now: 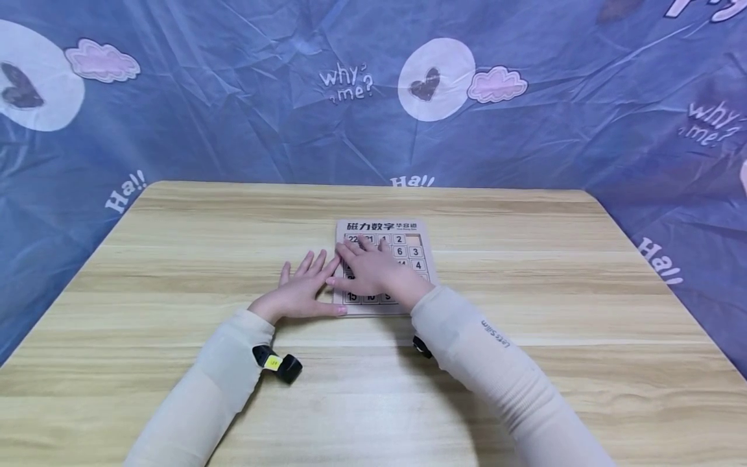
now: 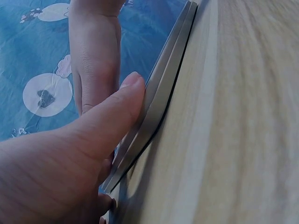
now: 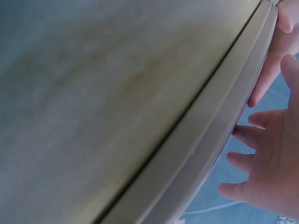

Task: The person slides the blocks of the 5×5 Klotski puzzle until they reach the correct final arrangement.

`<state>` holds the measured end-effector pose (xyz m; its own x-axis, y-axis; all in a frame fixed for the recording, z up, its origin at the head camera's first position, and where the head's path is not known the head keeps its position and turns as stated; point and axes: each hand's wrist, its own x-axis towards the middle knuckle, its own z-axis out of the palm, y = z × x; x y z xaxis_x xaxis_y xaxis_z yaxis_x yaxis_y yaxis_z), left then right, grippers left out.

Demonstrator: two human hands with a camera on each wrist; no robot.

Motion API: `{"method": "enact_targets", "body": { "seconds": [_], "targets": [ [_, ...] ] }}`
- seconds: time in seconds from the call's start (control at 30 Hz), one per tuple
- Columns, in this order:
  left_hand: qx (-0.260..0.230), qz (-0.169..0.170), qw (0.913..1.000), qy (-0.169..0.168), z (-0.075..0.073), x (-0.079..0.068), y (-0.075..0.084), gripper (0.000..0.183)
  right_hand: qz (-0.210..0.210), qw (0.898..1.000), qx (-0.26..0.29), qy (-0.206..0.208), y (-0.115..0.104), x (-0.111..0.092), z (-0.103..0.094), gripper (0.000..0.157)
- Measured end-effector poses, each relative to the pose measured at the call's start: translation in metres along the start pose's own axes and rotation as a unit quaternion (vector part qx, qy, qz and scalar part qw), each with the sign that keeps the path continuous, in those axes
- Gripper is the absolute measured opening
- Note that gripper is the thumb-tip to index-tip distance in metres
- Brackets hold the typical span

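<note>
A sliding number puzzle (image 1: 430,256) lies flat on the table, with square numbered tiles in a pale frame. One vacant slot (image 1: 413,240) shows at its top right corner. My left hand (image 1: 299,296) is at the frame's left side, fingers spread over the table and thumb (image 2: 133,91) resting on the near left corner. Across the left and middle tiles lies my right hand (image 1: 373,271), fingers fairly straight and pointing to the upper left; it hides several tiles. In the right wrist view its fingers (image 3: 243,161) reach the frame's top face.
The wood-grain table (image 1: 362,395) extends on all sides of the puzzle. Behind it hangs a blue printed cloth (image 1: 251,97). Both forearms wear pale sleeves, and a black wrist camera (image 1: 288,368) sticks out from the left one.
</note>
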<state>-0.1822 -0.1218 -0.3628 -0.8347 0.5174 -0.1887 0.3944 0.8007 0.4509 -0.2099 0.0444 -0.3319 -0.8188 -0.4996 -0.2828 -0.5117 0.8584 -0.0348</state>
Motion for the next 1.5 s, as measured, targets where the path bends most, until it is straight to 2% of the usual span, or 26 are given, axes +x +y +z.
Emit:
{"method": "enact_targets", "body": {
  "seconds": [0.4, 0.67, 0.8, 0.97, 1.13, 1.3, 1.5],
  "targets": [
    [0.018, -0.003, 0.9998, -0.001, -0.001, 0.001, 0.001, 0.097, 0.02, 1.0, 0.0, 0.006, 0.011, -0.008, 0.001, 0.081],
    [0.019, -0.004, 0.9998, 0.002, 0.001, -0.001, 0.0, 0.096, 0.009, 1.0, 0.011, 0.015, 0.017, -0.012, 0.005, 0.081],
    [0.017, -0.002, 0.9999, 0.001, 0.001, -0.002, 0.0, 0.097, -0.021, 0.999, 0.009, 0.035, 0.015, -0.024, 0.009, 0.079],
    [0.018, 0.003, 0.9998, 0.006, 0.001, -0.001, 0.0, 0.098, -0.107, 0.993, -0.001, 0.053, 0.005, -0.054, 0.012, 0.078],
    [0.019, 0.001, 0.9998, 0.005, 0.001, -0.001, 0.001, 0.099, -0.176, 0.984, -0.005, 0.043, -0.007, -0.084, 0.017, 0.075],
    [0.019, 0.003, 0.9998, 0.007, 0.0, -0.002, 0.001, 0.099, -0.182, 0.983, -0.012, 0.025, -0.013, -0.097, 0.021, 0.076],
    [0.017, 0.001, 0.9999, 0.002, -0.001, -0.002, 0.001, 0.098, -0.172, 0.985, -0.011, 0.027, -0.016, -0.092, 0.02, 0.078]
  ]
}}
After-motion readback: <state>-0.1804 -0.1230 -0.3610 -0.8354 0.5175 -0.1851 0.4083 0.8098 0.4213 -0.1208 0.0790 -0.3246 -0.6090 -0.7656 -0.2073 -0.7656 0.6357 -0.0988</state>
